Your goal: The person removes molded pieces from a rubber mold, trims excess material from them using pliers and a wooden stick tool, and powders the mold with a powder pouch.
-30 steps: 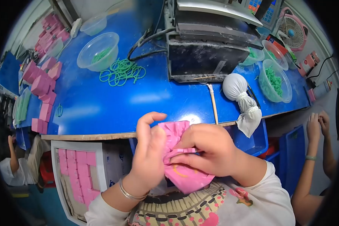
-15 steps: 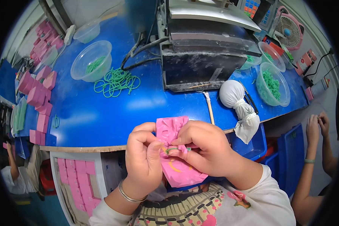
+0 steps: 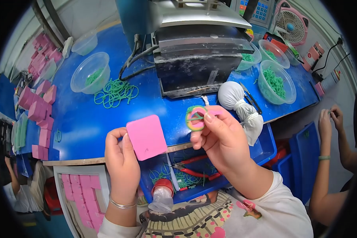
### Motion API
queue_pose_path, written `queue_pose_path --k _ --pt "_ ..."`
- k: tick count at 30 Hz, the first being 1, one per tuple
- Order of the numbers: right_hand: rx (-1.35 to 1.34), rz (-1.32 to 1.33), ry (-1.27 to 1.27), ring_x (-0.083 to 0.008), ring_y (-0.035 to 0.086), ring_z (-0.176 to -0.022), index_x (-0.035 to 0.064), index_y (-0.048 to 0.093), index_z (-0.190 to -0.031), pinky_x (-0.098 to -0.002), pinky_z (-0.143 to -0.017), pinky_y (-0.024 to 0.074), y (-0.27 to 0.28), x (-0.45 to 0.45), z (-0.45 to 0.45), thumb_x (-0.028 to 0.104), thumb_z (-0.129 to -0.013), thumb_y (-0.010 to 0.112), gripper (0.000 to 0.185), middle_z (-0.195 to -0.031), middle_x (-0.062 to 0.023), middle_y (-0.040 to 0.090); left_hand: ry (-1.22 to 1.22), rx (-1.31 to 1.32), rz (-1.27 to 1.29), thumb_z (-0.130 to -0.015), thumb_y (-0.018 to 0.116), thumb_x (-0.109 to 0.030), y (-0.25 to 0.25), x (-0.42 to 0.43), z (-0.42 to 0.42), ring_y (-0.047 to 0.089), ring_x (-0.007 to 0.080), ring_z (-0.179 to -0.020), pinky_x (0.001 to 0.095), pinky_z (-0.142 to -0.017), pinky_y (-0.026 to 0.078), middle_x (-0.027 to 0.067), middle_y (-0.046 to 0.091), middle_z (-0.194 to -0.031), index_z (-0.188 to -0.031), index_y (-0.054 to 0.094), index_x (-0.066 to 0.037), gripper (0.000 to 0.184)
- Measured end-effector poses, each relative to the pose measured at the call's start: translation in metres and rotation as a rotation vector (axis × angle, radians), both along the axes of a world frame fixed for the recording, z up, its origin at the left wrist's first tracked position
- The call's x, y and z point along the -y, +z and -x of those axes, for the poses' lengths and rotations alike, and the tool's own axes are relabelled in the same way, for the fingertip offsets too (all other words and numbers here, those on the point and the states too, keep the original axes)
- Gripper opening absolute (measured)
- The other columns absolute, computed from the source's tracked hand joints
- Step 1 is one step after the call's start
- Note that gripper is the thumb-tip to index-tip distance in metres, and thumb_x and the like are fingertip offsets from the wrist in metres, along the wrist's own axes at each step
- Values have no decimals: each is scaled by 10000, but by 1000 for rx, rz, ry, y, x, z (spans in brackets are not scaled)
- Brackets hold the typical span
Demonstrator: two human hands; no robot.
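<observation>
Left hand (image 3: 123, 168) clamped a pink block (image 3: 146, 137); right hand (image 3: 228, 142) pinched a green-edged ring (image 3: 189, 121). Any slackening of that grip risked dropping the ring toward the blue tray (image 3: 265, 148).

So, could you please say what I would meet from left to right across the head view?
Clustered pink blocks, nearer left bowl, pink square piece, green-and-yellow ring, white cloth bundle, nearest right bowl, green wristband.

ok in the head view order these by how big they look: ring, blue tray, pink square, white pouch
1. Blue tray
2. Pink square and white pouch, too alike to rank
3. Ring
</observation>
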State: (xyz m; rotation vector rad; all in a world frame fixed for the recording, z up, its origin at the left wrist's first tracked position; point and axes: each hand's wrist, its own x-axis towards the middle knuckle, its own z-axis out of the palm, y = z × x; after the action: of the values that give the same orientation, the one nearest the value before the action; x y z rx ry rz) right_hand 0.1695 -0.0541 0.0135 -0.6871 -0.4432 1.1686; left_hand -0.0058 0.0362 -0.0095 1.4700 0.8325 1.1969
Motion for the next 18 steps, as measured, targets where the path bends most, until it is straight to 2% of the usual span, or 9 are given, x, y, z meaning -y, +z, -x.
queue_pose_path --k 2,4,5,6,8,9,13,16,18 --pt "-11 -9 25 -181 630 -772 5 491 -1036 -249 -648 514 1 6 6 92 -902 500 159 -924 -126 616 176 -626 -432 -899 450 -50 15 -1 7 489 157 -889 270 -772 422 126 513 -1020 -964 505 16 107" --pt "276 -44 -132 -194 625 -826 -7 489 -1043 -256 -725 506 0 9 18 63 -891 512 169 -951 -140 612 306 -674 -544 -871 526 -94 14 10 11 503 188 -950 282 -796 425 145 512 -1090 -1056 536 52 236" --pt "474 -215 -213 -225 611 -884 -12 525 -1025 -287 -765 493 -9 10 23 37 -860 553 175 -997 -156 605 76 -407 -420 -864 555 -131 17 20 12 497 202 -1002 292 -823 423 148 504 -1129 -1123 500 62 328" --pt "995 -294 -302 -256 600 -902 4 571 -1008 -331 -758 485 -12 15 16 31 -795 620 220 -1019 -154 605 -152 -138 -287 -857 584 -168 19 31 12 490 217 -1054 303 -851 421 152 495 -1167 -1191 464 73 428" --pt "1305 -443 -349 -269 587 -912 30 610 -981 -359 -734 474 -11 18 22 66 -714 673 277 -1008 -128 609 -540 390 317 -841 619 -222 24 58 2 474 235 -1119 327 -925 398 156 481 -1219 -1275 373 80 584" --pt "1456 -522 -388 -248 580 -904 48 621 -984 -347 -740 464 -11 20 23 139 -686 679 317 -993 -96 610 -556 402 501 -853 600 -187 22 63 7 501 255 -1106 370 -930 422 155 501 -1195 -1291 341 74 572" --pt "1666 -482 -390 -228 558 -896 55 623 -985 -357 -765 418 -9 26 26 282 -710 659 358 -1007 -71 596 -462 446 613 -874 552 -132 18 66 7 563 287 -1026 398 -845 498 191 521 -1154 -1287 346 65 502" --pt "1742 -327 -419 -225 547 -870 56 613 -993 -353 -733 402 -7 37 9 307 -713 666 380 -977 -64 594 -458 435 620 -873 553 -138 10 62 17 577 305 -1004 400 -851 493 214 519 -1153 -1288 355 45 495" --pt "1783 -206 -500 -245 542 -730 58 597 -895 -353 -621 403 -8 42 -8 285 -685 710 329 -869 -76 575 -456 427 610 -871 553 -135 4 61 22 588 324 -981 410 -852 491 231 513 -1161 -1271 379 34 467"
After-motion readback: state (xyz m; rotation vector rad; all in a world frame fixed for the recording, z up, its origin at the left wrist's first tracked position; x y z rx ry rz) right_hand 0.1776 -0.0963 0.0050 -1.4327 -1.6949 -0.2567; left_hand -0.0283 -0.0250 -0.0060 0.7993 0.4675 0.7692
